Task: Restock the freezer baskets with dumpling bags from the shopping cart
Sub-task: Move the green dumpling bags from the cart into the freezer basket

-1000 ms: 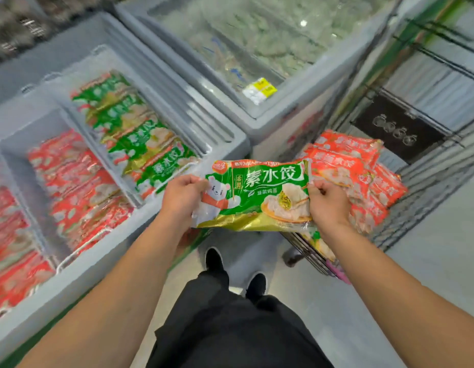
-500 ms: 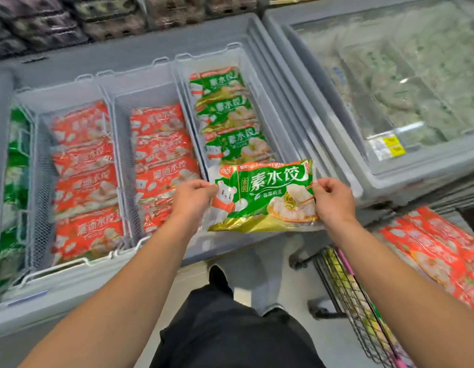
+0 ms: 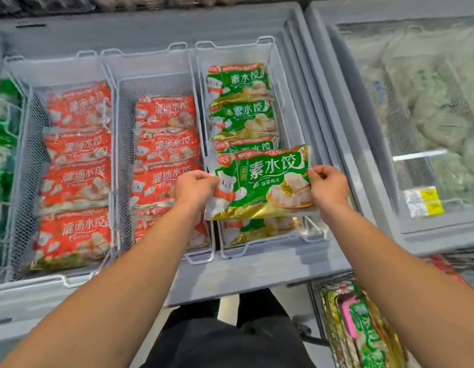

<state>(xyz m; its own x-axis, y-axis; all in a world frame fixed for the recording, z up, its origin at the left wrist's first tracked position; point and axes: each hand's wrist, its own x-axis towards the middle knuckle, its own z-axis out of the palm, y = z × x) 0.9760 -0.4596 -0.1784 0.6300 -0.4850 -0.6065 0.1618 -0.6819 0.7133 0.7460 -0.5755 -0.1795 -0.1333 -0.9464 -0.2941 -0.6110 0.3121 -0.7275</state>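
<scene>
Dumpling bags fill the freezer (image 3: pixel 230 277) baskets, and one more is on its way in. Going left to right: at the far left edge a sliver of green bags shows behind mesh; next, the left basket (image 3: pixel 58 278) holds a row of red bags (image 3: pixel 76 181) reaching to its near rim; the middle basket (image 3: pixel 201 257) holds red bags too, its near end partly hidden by the left arm. The right basket (image 3: pixel 262 252) carries the green stock (image 3: pixel 241 102), with a gap of sorts at its near end, where one green bag lies low against the front rim.

Over that near end the held bag (image 3: pixel 262 181) hangs flat, label up. The left hand (image 3: pixel 194 188) pinches its left edge, fingers curled under and thumb on top; the right hand (image 3: pixel 327 185) pinches the right edge the same way. Both grips are closed on the bag.

What has changed: half a second ago the bag was short of the freezer's front edge, and a second ago it was over the cart (image 3: pixel 358 328) beside a heap of red bags. Now it has crossed the rim and sits above the matching green basket, so the carry looks finished and the step in hand is the laying-down.

It likely wants lowering onto the near green bag and squaring with the row. The cart at the lower right corner shows more bags, so restocking is, by my reading, far from over. Further right stands a closed glass-topped freezer (image 3: pixel 406 128).
</scene>
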